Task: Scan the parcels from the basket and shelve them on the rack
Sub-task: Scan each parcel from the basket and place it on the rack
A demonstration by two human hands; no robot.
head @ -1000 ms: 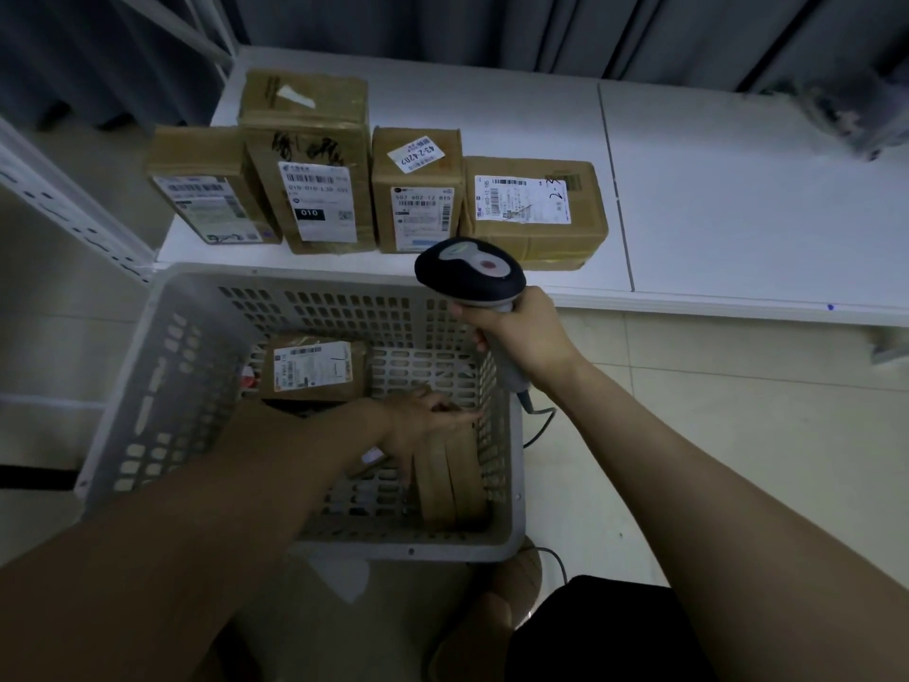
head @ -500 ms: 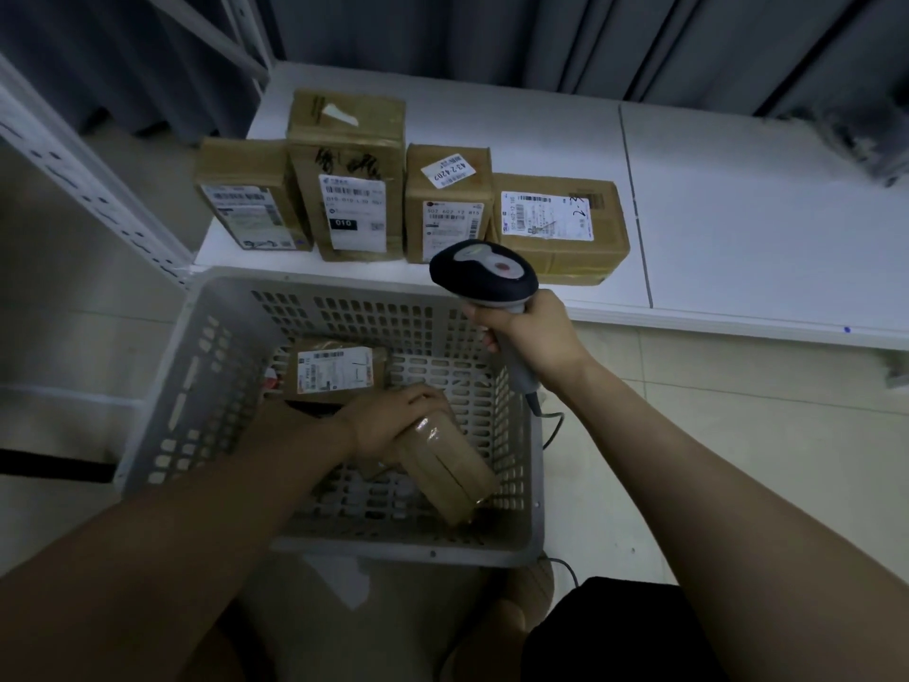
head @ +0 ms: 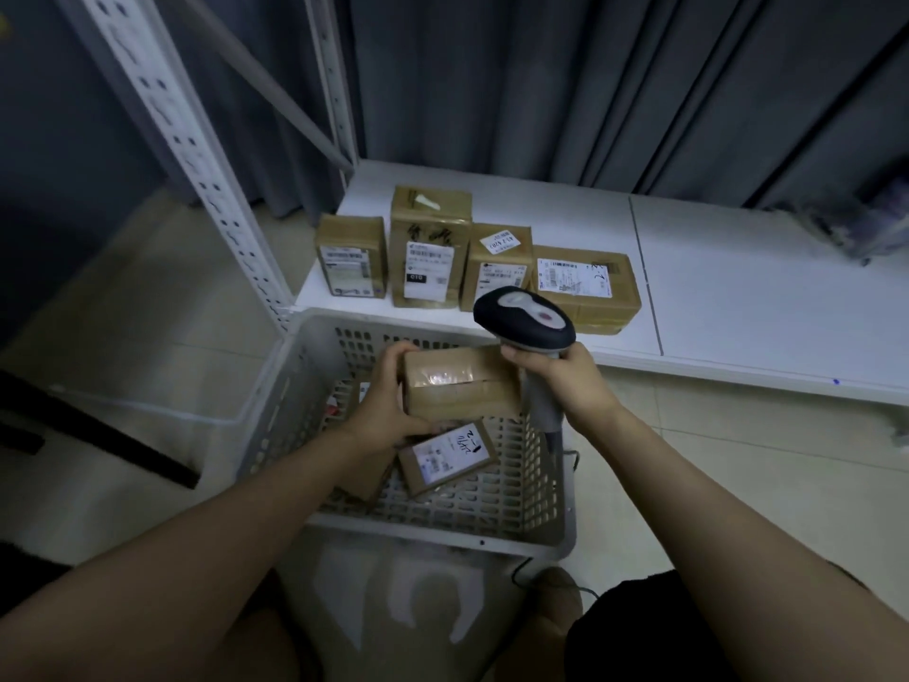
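My left hand (head: 388, 401) grips a taped brown parcel (head: 460, 383) and holds it above the grey perforated basket (head: 546, 504). Its taped side faces up and no label shows. My right hand (head: 565, 381) holds a dark handheld scanner (head: 524, 317) by its grey handle, right beside the parcel, head pointing away from me. Inside the basket lies another brown parcel (head: 445, 457) with a white label and handwriting. Several labelled brown parcels (head: 428, 248) stand in a row on the low white rack shelf (head: 738, 297) beyond the basket.
A white perforated rack upright (head: 196, 155) rises at the left, with a diagonal brace behind it. Dark curtains hang behind the shelf. The scanner's cable (head: 556, 450) drops to the tiled floor by the basket's right side. My knees are below the basket.
My left hand has lifted the taped parcel out of the basket bottom, up next to the scanner. Another labelled parcel is now uncovered below. The view has tilted upward.
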